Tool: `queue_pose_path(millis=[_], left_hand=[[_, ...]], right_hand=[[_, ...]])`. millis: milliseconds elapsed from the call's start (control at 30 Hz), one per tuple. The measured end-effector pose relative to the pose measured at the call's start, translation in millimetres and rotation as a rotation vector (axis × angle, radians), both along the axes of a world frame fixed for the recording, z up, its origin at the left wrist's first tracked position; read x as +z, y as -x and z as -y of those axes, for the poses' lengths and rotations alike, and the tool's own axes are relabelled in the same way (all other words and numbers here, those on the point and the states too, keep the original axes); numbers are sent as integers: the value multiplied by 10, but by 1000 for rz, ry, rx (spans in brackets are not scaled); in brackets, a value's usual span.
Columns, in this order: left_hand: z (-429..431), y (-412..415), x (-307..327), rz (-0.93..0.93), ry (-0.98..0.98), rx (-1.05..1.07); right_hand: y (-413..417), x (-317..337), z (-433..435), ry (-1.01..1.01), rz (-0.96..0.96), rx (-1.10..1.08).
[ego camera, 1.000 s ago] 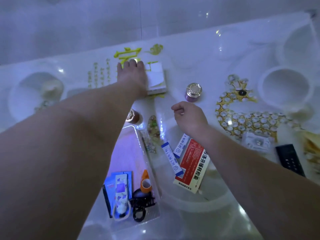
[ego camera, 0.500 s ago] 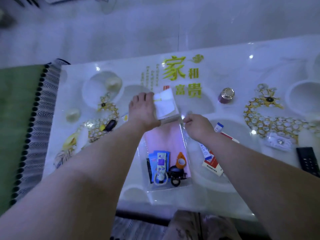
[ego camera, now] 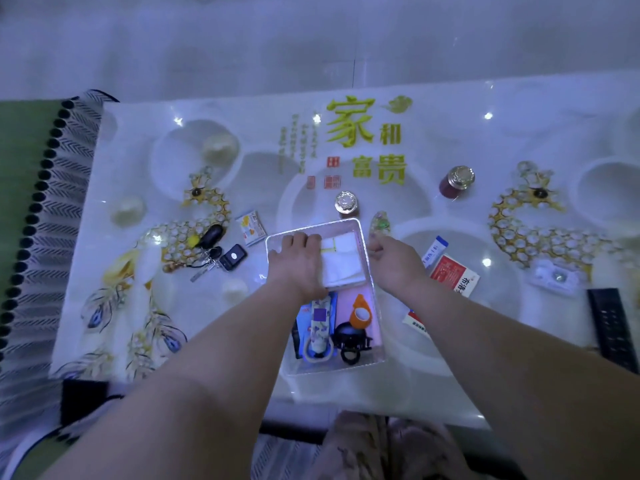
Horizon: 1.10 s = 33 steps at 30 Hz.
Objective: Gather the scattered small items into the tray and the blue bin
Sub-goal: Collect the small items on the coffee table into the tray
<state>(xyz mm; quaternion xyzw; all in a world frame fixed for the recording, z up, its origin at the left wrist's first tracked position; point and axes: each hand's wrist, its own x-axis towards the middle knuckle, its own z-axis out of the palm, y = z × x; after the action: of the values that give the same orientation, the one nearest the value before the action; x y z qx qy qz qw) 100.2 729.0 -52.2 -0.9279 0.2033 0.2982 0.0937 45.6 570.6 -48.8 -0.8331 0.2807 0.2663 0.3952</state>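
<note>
A clear plastic tray stands on the table in front of me. My left hand lies over a white tissue pack in the tray's far end, fingers wrapped on its left side. My right hand rests at the tray's right rim with fingers curled; whether it grips the rim I cannot tell. The tray's near end holds a floral tube, an orange piece and a black hair clip. No blue bin is in sight.
Scattered on the printed tabletop: keys with fobs, a small packet, two small jars, a clear wrapped item, medicine boxes, a white gadget, a black remote. A green rug lies left.
My left hand carried the white tissue pack from the far tabletop toward me and set it down inside the tray. My right hand stayed by the tray's right rim. The view pulled back.
</note>
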Motion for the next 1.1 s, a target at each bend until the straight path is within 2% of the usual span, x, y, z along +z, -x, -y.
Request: queue_pose_path(millis=[133,300,467,600,700,767,900,1100], left_hand=[[158,22,-152,57,75,88],[179,-15,-199,-17,128,172],[78,-88,-107,-1,42,254],[32,-33,-167,-49,-49,378],[-4,1,-281,-136,-2,577],[-7,1,-336,-120,34,636],[-21,-58,-335,-58,124,669],[-99,-88,-206,-179,63,541]], right_hand=[[53,-103,27,32,-36,30],[81,-136,40,3,-52,21],[64,-119,-13,-5,-46,27],[55,-166,-79,16,-73,78],[67,-196,-125,11,-105,112],[92,-210,-133,18,-90,124],[127,-223,-128,18,-65,121],[158,-180,-145,18,-52,104]])
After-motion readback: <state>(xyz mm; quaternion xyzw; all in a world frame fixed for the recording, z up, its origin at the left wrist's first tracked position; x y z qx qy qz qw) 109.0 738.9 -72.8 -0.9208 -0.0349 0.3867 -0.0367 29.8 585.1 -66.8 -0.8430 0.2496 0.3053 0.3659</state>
